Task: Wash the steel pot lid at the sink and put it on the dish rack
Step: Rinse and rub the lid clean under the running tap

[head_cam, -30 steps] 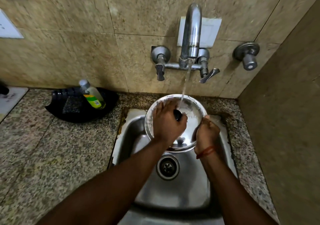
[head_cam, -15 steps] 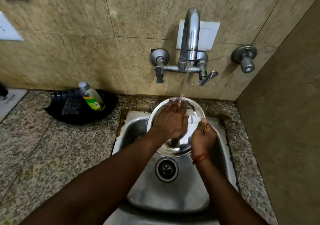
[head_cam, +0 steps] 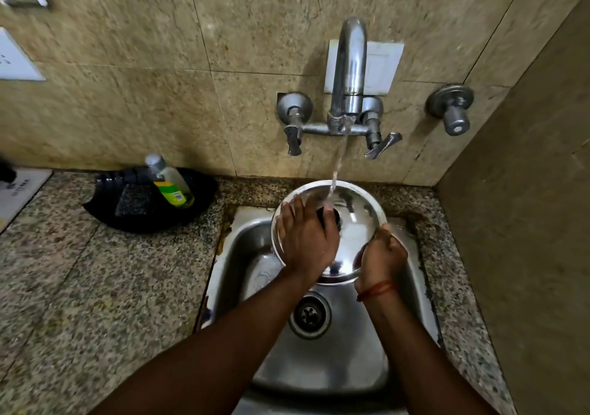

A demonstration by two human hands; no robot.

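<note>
— Where is the lid (head_cam: pixel 357 213) seen?
— It is held tilted above the sink (head_cam: pixel 319 366), under water (head_cam: pixel 338 162) run from the tap (head_cam: pixel 349 73).
— How is it handled?
— The left hand (head_cam: pixel 306 242) is laid flat on it; its rim is gripped by the right hand (head_cam: pixel 381 258).

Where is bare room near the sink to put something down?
Free: the granite counter left of the sink, in front of the black tray; also a narrow strip between sink and side wall. Crowded: the sink's back, where left hand and right hand handle the steel lid under the tap.
</note>
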